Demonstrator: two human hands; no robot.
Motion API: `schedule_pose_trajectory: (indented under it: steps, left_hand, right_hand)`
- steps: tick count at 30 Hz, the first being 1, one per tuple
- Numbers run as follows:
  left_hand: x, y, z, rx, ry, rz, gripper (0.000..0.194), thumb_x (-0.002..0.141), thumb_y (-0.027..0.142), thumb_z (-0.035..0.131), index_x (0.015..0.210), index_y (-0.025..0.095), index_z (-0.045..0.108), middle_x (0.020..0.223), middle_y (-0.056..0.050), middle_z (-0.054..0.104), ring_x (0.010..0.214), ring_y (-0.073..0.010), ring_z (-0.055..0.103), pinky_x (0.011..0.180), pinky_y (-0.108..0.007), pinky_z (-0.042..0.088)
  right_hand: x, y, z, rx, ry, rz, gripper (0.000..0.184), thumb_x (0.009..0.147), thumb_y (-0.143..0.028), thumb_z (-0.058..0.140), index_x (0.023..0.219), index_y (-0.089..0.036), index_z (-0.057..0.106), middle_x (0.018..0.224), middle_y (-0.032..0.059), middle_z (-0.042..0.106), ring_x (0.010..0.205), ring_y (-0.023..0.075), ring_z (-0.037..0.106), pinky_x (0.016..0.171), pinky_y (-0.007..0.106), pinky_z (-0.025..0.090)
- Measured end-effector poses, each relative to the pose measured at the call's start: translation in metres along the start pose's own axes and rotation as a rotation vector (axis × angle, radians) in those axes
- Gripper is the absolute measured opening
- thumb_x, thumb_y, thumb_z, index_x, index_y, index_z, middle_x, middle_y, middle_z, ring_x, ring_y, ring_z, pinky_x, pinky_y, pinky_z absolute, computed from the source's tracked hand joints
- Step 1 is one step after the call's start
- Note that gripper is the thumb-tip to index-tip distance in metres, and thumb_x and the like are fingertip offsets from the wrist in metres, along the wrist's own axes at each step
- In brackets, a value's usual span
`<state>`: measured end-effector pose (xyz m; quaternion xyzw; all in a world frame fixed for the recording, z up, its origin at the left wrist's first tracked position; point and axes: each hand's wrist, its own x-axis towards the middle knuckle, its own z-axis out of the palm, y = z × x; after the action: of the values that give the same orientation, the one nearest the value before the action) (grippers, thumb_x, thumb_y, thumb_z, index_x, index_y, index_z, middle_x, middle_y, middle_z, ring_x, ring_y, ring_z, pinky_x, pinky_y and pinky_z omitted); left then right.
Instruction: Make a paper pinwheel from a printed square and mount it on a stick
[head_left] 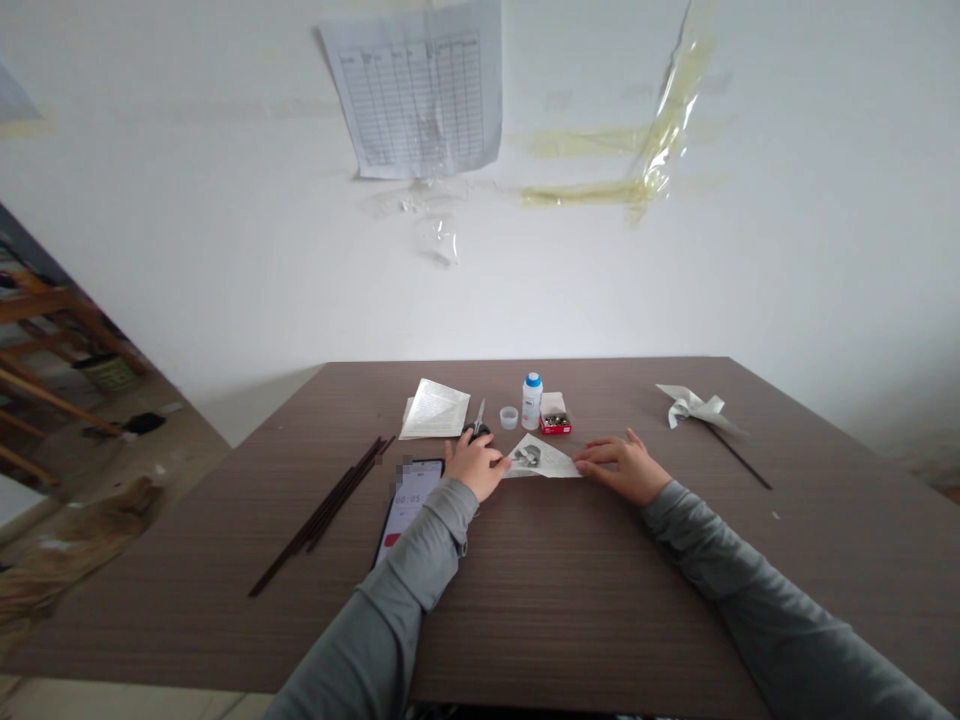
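Observation:
A printed sheet of paper point(541, 460), folded into a triangle with its point away from me, lies on the table between my hands. My left hand point(474, 468) pinches its left corner between thumb and fingers. At the right corner, the fingertips of my right hand point(622, 468) close on the paper, with the index finger raised. Just beyond my left hand are scissors point(480, 420), their handles partly hidden by it. A white bottle with a blue cap point(532, 402), a small clear cup point(508, 417) and a red box of small metal pieces point(556, 424) stand behind the folded paper.
Square printed papers point(435, 408) are stacked at the back left. Dark thin sticks point(322, 510) and a phone showing a timer point(412, 495) lie left of my hands. A paper pinwheel on a stick point(701, 408) rests at the right. The wall point(480, 310) borders the table point(570, 600) behind.

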<state>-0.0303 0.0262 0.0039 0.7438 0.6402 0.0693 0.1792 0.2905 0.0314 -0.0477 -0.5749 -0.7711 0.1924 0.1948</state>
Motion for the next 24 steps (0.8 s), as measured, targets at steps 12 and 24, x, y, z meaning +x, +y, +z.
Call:
schedule_pose_trajectory:
  steps: [12, 24]
  left_hand:
    - [-0.002, -0.005, 0.006, 0.096, -0.003, 0.150, 0.036, 0.103, 0.027, 0.101, 0.139, 0.026, 0.100, 0.196, -0.017, 0.071, 0.193, -0.0578, 0.047, 0.156, -0.094, 0.033]
    - [-0.015, 0.014, 0.056, 0.046, 0.085, 0.325, 0.048, 0.118, 0.009, 0.076, 0.161, 0.021, 0.093, 0.181, -0.020, 0.083, 0.177, -0.0385, 0.074, 0.154, -0.060, 0.057]
  right_hand:
    - [0.004, 0.012, 0.024, -0.155, 0.098, -0.202, 0.008, 0.108, -0.036, 0.091, 0.106, -0.034, 0.098, 0.136, 0.0110, 0.099, 0.144, 0.0449, 0.085, 0.144, 0.097, 0.047]
    - [0.006, 0.011, 0.064, -0.257, 0.108, -0.512, 0.065, 0.112, -0.006, 0.060, 0.168, -0.023, 0.089, 0.175, 0.0152, 0.088, 0.163, 0.0318, 0.085, 0.140, 0.052, 0.071]
